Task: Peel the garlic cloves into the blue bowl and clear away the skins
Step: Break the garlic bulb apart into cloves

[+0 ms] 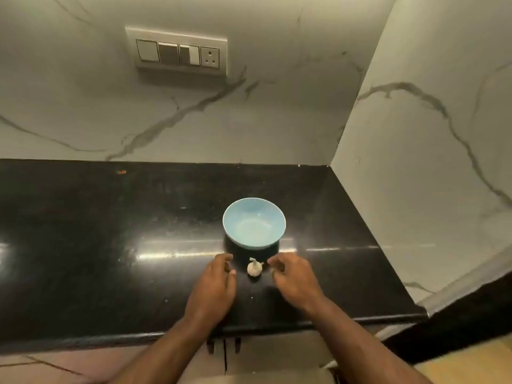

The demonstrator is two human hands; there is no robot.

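Note:
A whole white garlic bulb (254, 268) with a short dry stem lies on the black counter (110, 234), just in front of an empty light blue bowl (254, 223). My left hand (214, 284) hovers just left of the bulb, fingers loosely curled, holding nothing. On the bulb's right, my right hand (293, 278) does the same, fingertips a short gap from it. Neither hand touches the garlic.
A marble wall runs along the counter's back and right side, forming a corner at the right. A switch and socket panel (177, 52) sits on the back wall. The counter's front edge runs below my wrists, cabinet doors beneath.

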